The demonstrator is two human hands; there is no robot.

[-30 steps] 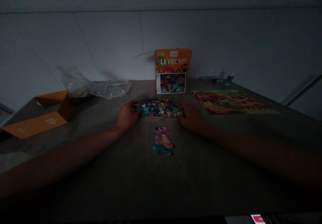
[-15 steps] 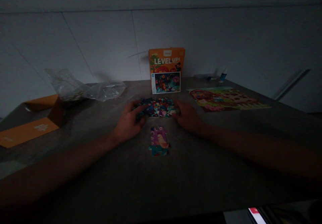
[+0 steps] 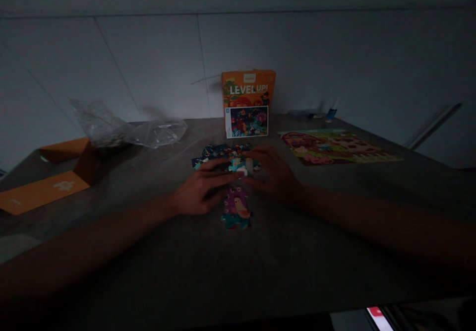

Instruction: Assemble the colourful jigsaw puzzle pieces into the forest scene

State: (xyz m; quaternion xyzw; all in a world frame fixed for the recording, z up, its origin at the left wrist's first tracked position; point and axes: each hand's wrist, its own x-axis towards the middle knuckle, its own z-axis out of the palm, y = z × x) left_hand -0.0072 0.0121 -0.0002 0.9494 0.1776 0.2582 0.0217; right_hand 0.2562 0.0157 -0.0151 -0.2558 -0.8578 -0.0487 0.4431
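A loose pile of dark, colourful jigsaw pieces [image 3: 212, 152] lies mid-table. My left hand [image 3: 203, 187] reaches over its near edge, fingers stretched out, the fingertips by a teal and white piece [image 3: 241, 170]. From the other side my right hand [image 3: 273, 174] comes in with its fingers apart, touching the pile's right part. Whether either hand pinches a piece is hard to see in the dim light. Just nearer than the hands sits a small joined block of purple and teal jigsaw pieces [image 3: 237, 209] with a pale figure on it.
Behind the pile stands an orange puzzle box [image 3: 249, 88] with a picture card [image 3: 248, 122] leaning on it. A farm-scene puzzle [image 3: 338, 147] lies right, near a small blue bottle [image 3: 332, 112]. Left are clear plastic bags [image 3: 156, 131] and an open orange box [image 3: 44, 192].
Both hands have come closer together over the near side of the pile. The pieces between them have shifted; the joined purple block stays where it was on the table.
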